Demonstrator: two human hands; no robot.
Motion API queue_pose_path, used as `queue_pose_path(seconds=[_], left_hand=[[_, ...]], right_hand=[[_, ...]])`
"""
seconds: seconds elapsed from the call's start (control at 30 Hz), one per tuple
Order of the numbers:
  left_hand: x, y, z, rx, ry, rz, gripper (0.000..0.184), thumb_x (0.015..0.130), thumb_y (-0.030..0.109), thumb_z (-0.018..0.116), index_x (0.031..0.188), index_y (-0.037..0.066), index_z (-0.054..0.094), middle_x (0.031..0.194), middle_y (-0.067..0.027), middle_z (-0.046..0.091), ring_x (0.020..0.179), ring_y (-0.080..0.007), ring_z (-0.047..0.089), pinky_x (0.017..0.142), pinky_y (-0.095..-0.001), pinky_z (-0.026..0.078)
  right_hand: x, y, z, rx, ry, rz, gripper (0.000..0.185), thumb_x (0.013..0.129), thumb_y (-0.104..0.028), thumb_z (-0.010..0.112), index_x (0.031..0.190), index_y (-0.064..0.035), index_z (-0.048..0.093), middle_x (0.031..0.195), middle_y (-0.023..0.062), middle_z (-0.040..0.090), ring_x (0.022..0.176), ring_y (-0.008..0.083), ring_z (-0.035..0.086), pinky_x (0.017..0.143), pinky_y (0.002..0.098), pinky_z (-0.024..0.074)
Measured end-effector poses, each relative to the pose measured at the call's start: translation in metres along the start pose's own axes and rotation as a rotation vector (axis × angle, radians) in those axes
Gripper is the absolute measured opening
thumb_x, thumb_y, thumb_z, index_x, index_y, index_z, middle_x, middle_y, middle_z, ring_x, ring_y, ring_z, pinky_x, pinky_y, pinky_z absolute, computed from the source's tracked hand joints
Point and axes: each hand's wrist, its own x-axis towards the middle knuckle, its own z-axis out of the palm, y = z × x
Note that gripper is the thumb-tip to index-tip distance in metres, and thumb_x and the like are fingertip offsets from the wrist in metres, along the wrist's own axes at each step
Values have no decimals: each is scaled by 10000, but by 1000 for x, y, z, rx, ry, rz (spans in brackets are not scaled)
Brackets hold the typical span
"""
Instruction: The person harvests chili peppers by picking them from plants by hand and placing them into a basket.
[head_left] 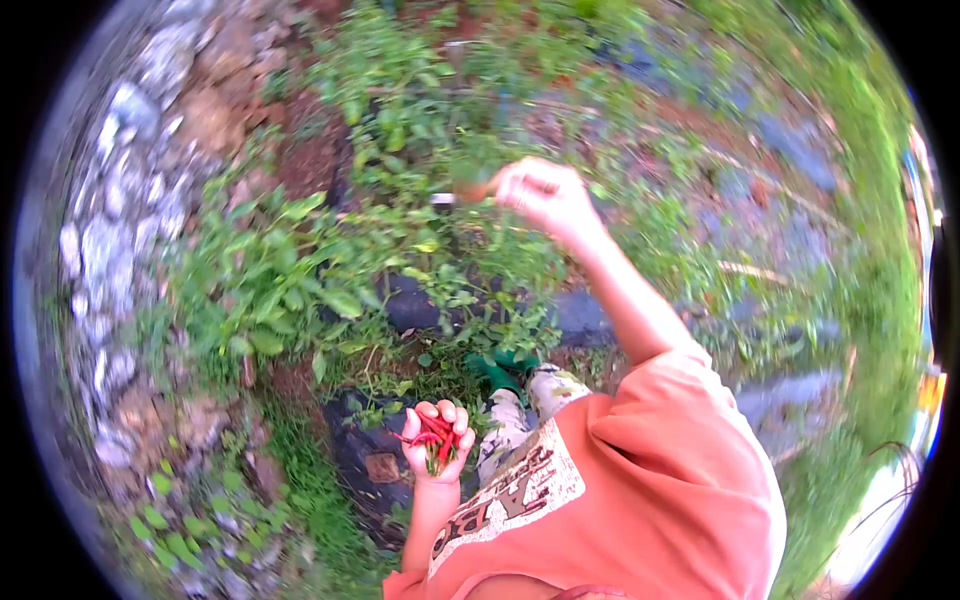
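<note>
My left hand (422,468) is held low near my body, palm up. Its fingers curl round a small bunch of red chili peppers (438,432), with green stems showing toward the wrist. My right hand (545,193) reaches out over the leafy plants (440,240), blurred by motion. Its fingers are drawn together, and a smeared reddish-brown patch shows at the fingertips; I cannot make out what it is. Just left of them is a small white spot among the leaves.
Black plastic sheeting (415,305) covers the planted rows. Grey rocks (110,240) line the left side, with grass (300,500) beside them. My green boots (495,372) stand close to the plants. Thin poles (755,272) lie across the rows at right.
</note>
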Motion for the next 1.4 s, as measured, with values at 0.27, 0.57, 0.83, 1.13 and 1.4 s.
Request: queue_pose_path(seconds=[0.27, 0.57, 0.83, 1.13, 1.4], left_hand=[[10, -30, 38, 133, 153, -403, 420, 904, 418, 362, 999, 71, 579, 898, -130, 574, 739, -240, 504, 515, -343, 438], [9, -75, 48, 254, -68, -612, 450, 893, 476, 355, 1061, 111, 557, 996, -143, 560, 790, -276, 528, 534, -349, 458], [11, -164, 94, 325, -210, -585, 396, 861, 474, 448, 1007, 110, 503, 1016, -92, 491, 810, -238, 490, 542, -283, 463], [34, -250, 132, 230, -291, -785, 374, 889, 417, 443, 1042, 84, 518, 1039, -96, 492, 845, -243, 425, 598, -301, 431], [49, -296, 172, 340, -278, -924, 425, 866, 495, 442, 1001, 105, 543, 988, -55, 485, 778, -195, 396, 624, -286, 391]], right_hand=[[-188, -71, 13, -85, -158, -160, 138, 765, -116, 651, 899, -81, 646, 768, 47, 594, 654, 197, 585, 545, 294, 466], [-243, -92, -40, -340, -172, -312, 170, 743, -196, 613, 912, -182, 600, 704, 10, 509, 573, 207, 564, 447, 318, 433], [-299, -90, -132, 65, 7, -20, 184, 782, -182, 622, 935, -80, 626, 830, 70, 612, 733, 236, 609, 644, 309, 480], [-445, -14, -263, 171, 661, 839, 212, 788, -225, 611, 792, -13, 618, 589, 3, 533, 544, 51, 467, 495, 235, 390], [-472, -32, -283, 314, 975, 649, 174, 813, -214, 591, 827, -43, 618, 641, -34, 526, 554, 38, 443, 489, 216, 373]])
